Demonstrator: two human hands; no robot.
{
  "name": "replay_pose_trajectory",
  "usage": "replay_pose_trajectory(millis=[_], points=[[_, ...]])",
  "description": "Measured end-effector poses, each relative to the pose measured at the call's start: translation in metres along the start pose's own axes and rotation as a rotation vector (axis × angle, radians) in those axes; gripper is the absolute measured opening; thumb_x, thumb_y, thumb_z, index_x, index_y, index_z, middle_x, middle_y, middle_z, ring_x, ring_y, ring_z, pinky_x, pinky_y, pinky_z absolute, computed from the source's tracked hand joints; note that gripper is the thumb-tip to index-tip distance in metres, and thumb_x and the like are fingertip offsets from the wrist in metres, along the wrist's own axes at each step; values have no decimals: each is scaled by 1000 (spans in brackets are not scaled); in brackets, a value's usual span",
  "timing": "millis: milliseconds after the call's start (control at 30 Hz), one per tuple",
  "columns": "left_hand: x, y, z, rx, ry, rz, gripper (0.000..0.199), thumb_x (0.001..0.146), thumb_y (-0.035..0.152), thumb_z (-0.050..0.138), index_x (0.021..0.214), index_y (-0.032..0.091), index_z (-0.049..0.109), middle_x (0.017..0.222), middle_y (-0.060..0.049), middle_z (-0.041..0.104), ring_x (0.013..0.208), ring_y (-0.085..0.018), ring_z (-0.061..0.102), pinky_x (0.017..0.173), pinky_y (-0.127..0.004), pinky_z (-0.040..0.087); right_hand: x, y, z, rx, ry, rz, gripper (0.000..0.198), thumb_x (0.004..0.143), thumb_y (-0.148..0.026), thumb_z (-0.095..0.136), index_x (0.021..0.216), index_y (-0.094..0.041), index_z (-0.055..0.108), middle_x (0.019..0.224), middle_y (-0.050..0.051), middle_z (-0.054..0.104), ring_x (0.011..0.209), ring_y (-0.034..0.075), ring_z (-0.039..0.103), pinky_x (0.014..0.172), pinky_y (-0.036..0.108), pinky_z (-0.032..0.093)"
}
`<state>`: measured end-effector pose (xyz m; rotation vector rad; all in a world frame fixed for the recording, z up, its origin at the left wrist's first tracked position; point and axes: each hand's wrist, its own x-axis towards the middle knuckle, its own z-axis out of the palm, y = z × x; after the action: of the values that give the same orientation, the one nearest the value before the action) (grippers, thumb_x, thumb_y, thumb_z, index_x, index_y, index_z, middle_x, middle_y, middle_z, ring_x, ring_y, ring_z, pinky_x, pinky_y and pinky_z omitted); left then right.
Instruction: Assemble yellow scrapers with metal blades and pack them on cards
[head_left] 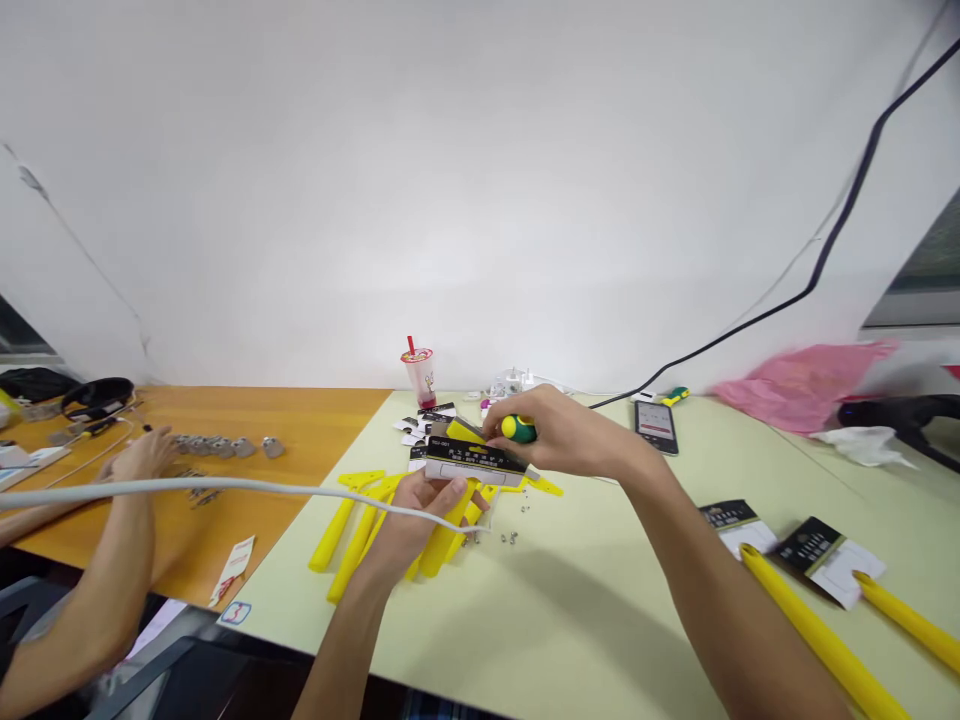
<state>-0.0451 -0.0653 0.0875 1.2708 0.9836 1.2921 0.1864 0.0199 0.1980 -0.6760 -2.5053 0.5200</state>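
Observation:
My left hand [409, 515] is closed around a yellow-handled scraper with a black and white printed card [476, 462] folded over its head. In my right hand [559, 430] is a screwdriver [519, 429] with a green and yellow handle, its fingers at the card's upper edge. The screwdriver's tip is hidden. Under and beside my left hand lie several loose yellow handles [337, 530]. Small screws or nuts [510, 538] are scattered on the table just right of them. More black and white cards [412, 430] lie behind.
Two yellow-handled scrapers with cards [829, 560] lie at the right. Behind stand a drink cup [420, 378], a phone [655, 427] and a pink bag [806, 380]. A white cable [247, 485] crosses in front. At left, a co-worker's hands [142, 455] are near metal parts [225, 446].

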Motion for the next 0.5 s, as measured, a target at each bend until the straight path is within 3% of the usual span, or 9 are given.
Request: replay_pose_trajectory(millis=[100, 300, 400, 500], points=[[-2, 5, -6, 1, -26, 26, 49, 91, 59, 86, 103, 13, 76, 80, -10, 78, 57, -16, 65, 53, -27, 53, -8, -10, 13, 81, 91, 69, 16, 103, -36, 73, 102, -23, 83, 98, 4, 84, 85, 19, 72, 80, 31, 49], [-1, 13, -9, -111, 69, 55, 52, 85, 62, 90, 95, 15, 71, 70, -5, 73, 46, -14, 59, 45, -26, 47, -50, -30, 28, 168, 488, 251, 28, 106, -50, 70, 115, -26, 82, 127, 9, 83, 120, 29, 76, 109, 44, 54], [6, 25, -9, -159, 144, 122, 53, 84, 63, 91, 89, 16, 67, 71, -5, 73, 47, -13, 60, 44, -23, 44, -83, -45, 39, 165, 510, 329, 27, 105, -48, 71, 115, -26, 82, 127, 9, 83, 122, 30, 76, 111, 45, 54], [12, 52, -11, -220, 201, 283, 49, 86, 61, 91, 95, 18, 68, 77, -5, 75, 55, -15, 66, 46, -23, 47, -119, -63, 57, 193, 511, 407, 24, 105, -47, 72, 111, -27, 83, 121, 7, 84, 117, 28, 77, 108, 42, 55]])
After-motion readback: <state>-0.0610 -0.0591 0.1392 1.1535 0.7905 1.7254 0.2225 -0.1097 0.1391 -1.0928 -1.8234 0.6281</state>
